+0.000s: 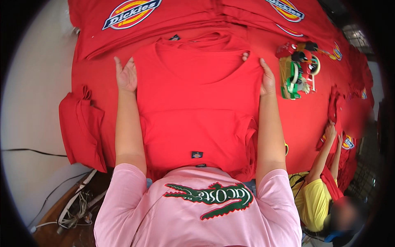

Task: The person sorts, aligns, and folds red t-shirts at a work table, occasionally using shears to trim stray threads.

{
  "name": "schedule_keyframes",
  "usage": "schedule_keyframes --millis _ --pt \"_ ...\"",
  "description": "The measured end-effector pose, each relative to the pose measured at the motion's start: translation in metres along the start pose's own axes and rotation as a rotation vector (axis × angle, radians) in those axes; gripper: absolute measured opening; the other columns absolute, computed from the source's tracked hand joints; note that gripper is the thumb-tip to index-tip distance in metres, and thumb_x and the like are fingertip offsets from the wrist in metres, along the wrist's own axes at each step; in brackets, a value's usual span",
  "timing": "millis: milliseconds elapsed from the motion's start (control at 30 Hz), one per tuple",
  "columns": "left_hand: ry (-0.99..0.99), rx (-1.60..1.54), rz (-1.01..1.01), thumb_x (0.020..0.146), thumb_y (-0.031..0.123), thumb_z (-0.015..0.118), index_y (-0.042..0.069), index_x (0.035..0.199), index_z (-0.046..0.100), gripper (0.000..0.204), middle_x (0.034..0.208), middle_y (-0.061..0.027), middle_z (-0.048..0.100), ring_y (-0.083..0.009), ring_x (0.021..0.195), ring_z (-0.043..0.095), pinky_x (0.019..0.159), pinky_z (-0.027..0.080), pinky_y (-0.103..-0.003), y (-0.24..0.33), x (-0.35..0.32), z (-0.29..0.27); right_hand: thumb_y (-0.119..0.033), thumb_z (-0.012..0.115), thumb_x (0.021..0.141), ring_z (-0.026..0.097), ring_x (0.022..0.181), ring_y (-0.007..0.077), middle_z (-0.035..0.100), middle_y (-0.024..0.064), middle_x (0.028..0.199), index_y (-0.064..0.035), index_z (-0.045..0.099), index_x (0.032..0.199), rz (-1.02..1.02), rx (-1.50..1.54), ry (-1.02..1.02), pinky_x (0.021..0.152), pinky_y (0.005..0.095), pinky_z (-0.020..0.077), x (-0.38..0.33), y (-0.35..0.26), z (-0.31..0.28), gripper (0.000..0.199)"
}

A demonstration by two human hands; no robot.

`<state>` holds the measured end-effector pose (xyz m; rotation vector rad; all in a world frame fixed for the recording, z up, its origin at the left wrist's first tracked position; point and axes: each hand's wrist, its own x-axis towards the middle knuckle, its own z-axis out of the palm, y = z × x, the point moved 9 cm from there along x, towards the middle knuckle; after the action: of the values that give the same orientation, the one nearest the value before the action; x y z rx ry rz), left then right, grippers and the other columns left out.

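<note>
A small green-and-yellow container [284, 68] holds jumbled red, black and white items. At the right, a co-worker in a yellow short-sleeved shirt [313, 202] leans in. Left, a thin black cable [37, 152] crosses a smooth whitish surface [37, 94], above tangled pale cords [66, 212].

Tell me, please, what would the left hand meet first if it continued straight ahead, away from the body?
Probably the layered red fabric with the emblem, beyond the left hand; depth is unclear, so it may pass above.
</note>
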<state>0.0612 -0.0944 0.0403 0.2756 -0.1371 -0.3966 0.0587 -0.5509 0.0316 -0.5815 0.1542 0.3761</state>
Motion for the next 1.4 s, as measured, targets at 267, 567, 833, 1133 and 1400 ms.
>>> schedule_keyframes --millis 267,567,833,1133,1400 --pt "0.025 -0.058 0.022 0.102 0.074 0.040 -0.012 0.148 0.046 0.098 0.151 -0.0278 0.054 -0.0366 0.141 0.054 0.122 0.039 -0.049 -0.001 0.001 0.004 -0.027 0.047 0.110 0.061 0.134 0.0307 0.061 0.0225 0.145 0.0097 0.047 0.148 -0.040 -0.021 0.004 0.116 0.0429 0.0474 0.001 -0.003 0.000 0.053" --pt "-0.046 -0.080 -0.011 0.103 0.072 0.042 -0.013 0.148 0.045 0.096 0.153 -0.0281 0.052 -0.0370 0.144 0.051 0.124 0.036 -0.049 -0.003 0.003 0.011 -0.027 0.049 0.111 0.060 0.135 0.0304 0.060 0.0227 0.146 0.0087 0.046 0.149 -0.046 -0.024 -0.014 0.117 0.0420 0.0468 0.002 -0.005 -0.006 0.052" --pt "-0.011 -0.104 -0.003 0.101 0.077 0.040 -0.013 0.146 0.048 0.100 0.150 -0.0282 0.055 -0.0372 0.140 0.054 0.122 0.039 -0.049 -0.002 0.003 0.006 -0.027 0.047 0.111 0.059 0.137 0.0309 0.059 0.0232 0.147 0.0089 0.046 0.149 -0.050 -0.018 -0.018 0.117 0.0426 0.0467 0.001 -0.006 -0.007 0.052" --pt "-0.032 -0.092 -0.010 0.101 0.077 0.040 -0.013 0.144 0.050 0.100 0.150 -0.0286 0.054 -0.0380 0.142 0.053 0.122 0.038 -0.049 -0.001 0.004 0.006 -0.026 0.046 0.111 0.058 0.137 0.0314 0.059 0.0235 0.147 0.0101 0.045 0.149 -0.055 -0.029 -0.008 0.117 0.0430 0.0465 0.002 -0.006 -0.008 0.053" --pt "-0.044 -0.084 -0.011 0.103 0.071 0.043 -0.013 0.145 0.049 0.094 0.154 -0.0272 0.051 -0.0374 0.146 0.048 0.124 0.035 -0.049 -0.002 0.003 0.009 -0.027 0.045 0.111 0.057 0.138 0.0319 0.058 0.0241 0.148 0.0107 0.043 0.150 -0.047 -0.031 -0.016 0.118 0.0434 0.0453 0.002 -0.006 -0.007 0.054"
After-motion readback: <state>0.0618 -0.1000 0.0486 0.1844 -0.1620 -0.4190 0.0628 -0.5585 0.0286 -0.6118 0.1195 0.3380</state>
